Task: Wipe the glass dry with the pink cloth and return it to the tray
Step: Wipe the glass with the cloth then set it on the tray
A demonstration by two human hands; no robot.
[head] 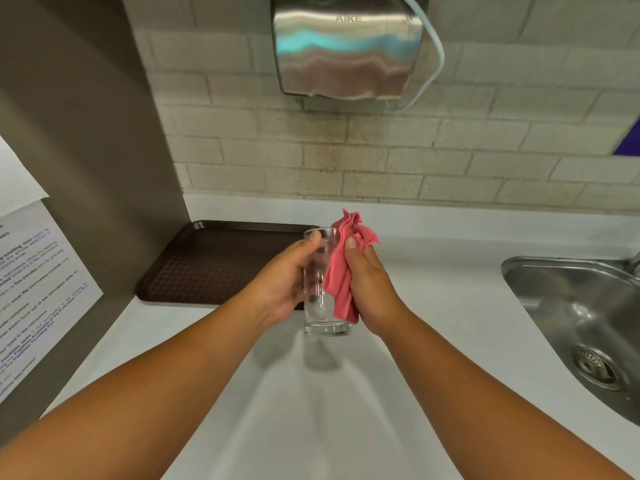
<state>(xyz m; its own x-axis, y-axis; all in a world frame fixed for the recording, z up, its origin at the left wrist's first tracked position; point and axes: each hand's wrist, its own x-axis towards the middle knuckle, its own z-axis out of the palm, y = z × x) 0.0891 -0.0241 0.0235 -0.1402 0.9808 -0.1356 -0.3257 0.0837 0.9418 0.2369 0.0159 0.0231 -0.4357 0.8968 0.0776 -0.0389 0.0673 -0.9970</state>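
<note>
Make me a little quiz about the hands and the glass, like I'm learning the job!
1. True or false: the glass sits on the brown tray.
2. Which hand presses the pink cloth on the glass?
3. The sink is: A) right of the hands, B) left of them.

Key:
1. False; the left hand holds it up, above the white counter.
2. The right hand.
3. A.

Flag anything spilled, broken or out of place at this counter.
Nothing stands out. The left hand holds the glass upright and intact, the right hand presses the pink cloth against it; the brown tray lies flat.
</note>
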